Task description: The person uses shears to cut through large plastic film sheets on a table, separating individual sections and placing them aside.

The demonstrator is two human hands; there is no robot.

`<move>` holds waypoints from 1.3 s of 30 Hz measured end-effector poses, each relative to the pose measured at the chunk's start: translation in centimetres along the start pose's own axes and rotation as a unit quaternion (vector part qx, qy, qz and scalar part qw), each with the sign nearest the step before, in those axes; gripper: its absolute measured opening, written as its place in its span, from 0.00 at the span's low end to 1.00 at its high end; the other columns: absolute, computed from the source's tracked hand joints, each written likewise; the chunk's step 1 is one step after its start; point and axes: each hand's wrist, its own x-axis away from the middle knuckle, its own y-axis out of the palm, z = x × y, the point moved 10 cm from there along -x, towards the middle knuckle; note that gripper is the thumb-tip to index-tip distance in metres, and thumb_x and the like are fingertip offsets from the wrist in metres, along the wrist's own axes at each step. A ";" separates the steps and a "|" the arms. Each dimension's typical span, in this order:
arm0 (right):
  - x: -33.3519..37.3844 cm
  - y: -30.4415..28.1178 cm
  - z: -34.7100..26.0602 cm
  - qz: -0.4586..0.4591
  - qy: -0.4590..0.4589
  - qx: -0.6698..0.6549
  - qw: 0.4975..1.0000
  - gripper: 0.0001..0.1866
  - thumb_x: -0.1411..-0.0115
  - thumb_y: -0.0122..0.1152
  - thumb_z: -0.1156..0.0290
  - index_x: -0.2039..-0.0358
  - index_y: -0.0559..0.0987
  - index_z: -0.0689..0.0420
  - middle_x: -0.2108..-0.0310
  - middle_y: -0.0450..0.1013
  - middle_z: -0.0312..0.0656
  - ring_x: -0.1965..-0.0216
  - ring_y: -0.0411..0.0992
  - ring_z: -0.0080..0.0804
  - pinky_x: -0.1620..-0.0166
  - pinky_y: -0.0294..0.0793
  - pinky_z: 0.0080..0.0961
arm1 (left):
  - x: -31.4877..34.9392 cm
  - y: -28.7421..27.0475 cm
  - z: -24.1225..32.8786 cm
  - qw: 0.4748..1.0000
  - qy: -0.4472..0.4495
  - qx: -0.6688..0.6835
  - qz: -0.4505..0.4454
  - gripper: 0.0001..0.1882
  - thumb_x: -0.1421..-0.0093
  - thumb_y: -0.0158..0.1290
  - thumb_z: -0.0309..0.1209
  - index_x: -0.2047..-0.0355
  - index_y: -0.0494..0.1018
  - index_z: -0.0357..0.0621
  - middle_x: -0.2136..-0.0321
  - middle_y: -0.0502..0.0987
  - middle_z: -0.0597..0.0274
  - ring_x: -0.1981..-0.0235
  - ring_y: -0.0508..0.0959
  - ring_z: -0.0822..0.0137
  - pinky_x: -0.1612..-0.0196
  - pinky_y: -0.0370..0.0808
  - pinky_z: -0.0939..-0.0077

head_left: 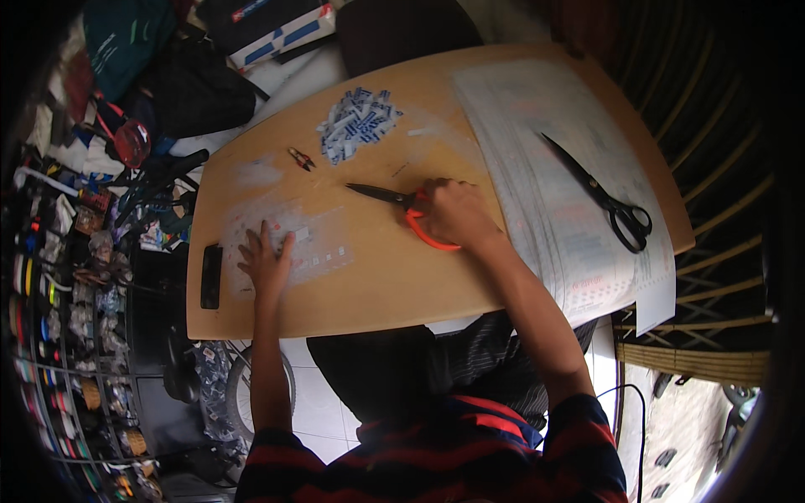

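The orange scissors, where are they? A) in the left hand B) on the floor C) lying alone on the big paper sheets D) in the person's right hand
D: the right hand holds the orange scissors by their handles on the wooden table, while the left hand lies flat on a clear plastic sheet.

A light wooden table (369,289) with rounded corners carries everything. Far from the person lies a heap of small blue-and-white packets (359,122), with tiny red pliers (301,158) to its left. On the right a stack of large printed sheets (553,193) bears black scissors (599,194). A clear plastic sheet (314,243) lies near left, and a black phone (211,276) at the left edge.
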 end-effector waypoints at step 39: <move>0.0 0.2 0.2 0.064 -0.007 0.015 0.998 0.26 0.54 0.75 0.49 0.72 0.80 0.61 0.75 0.78 0.54 0.72 0.77 0.56 0.66 0.77 0.44 | 2.4 -0.5 -4.0 0.997 -0.010 0.081 0.019 0.51 0.41 0.53 0.63 0.28 0.49 0.44 0.30 0.43 0.27 0.29 0.42 0.30 0.30 0.36 0.34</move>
